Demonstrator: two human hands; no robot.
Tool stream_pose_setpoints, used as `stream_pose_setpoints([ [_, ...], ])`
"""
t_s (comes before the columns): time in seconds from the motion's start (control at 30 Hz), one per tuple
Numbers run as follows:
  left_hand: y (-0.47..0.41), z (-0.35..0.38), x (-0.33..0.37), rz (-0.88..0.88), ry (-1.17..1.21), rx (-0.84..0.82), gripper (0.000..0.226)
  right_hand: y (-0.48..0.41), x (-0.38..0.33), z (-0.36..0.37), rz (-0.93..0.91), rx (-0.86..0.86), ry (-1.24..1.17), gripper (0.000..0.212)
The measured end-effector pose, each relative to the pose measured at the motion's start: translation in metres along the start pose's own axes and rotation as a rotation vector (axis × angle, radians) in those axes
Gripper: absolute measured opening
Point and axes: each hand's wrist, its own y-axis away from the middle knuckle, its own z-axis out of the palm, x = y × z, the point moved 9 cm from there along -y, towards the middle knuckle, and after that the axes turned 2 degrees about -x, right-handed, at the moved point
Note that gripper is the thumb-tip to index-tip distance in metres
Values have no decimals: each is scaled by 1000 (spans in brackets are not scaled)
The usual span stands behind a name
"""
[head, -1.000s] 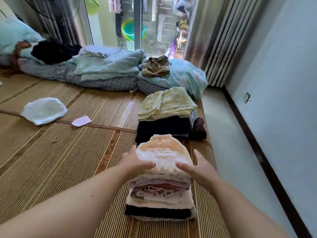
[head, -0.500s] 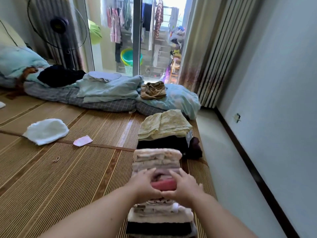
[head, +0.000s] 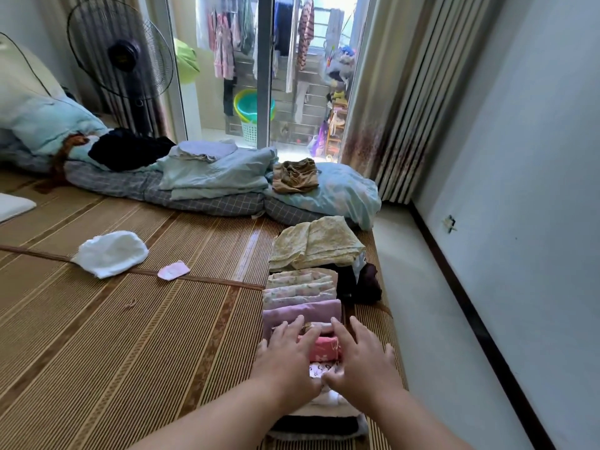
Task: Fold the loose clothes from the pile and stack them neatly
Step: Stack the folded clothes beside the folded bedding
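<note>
A stack of folded clothes [head: 305, 297] leans away from me on the woven mat, its layers fanned out: floral pieces on top, a lilac one, a pink one [head: 324, 349], white and black at the bottom. My left hand [head: 287, 355] and my right hand [head: 365, 355] lie flat on the middle layers, fingers spread and pressing, thumbs nearly meeting. Just behind stands a second stack with a yellow floral garment [head: 315, 243] on dark clothes [head: 363, 282].
A white cloth [head: 110, 253] and a small pink piece [head: 173, 271] lie on the mat [head: 97, 352] to the left. Bedding with folded blue covers [head: 214, 177] and a brown garment [head: 295, 175] runs along the back. A fan [head: 121, 56] stands by the glass door; a wall [head: 535, 222] closes the right.
The stack has tipped away from me and its layers have fanned out. Both hands moved from its sides onto the middle layers, fingers now spread flat. The camera tilted up.
</note>
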Motion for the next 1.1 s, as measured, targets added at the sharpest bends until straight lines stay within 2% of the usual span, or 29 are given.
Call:
stream_pose_setpoints([
  [0.27, 112, -125, 47, 59, -30, 132, 85, 97, -73, -119, -178, 103, 66, 90],
  [0.5, 249, -219, 23, 4, -87, 265, 84, 193, -181, -190, -328, 158, 72, 92],
  [0.67, 330, -265, -45, -105, -126, 348, 85, 235, -288, -186, -479, 140, 92, 96],
  [0.8, 384, -293, -129, -209, -117, 395, 85, 253, -390, -158, -593, 140, 100, 95],
  [1.1, 486, -336, -348, -346, -189, 336, 84, 266, -626, -80, -682, 92, 61, 97],
])
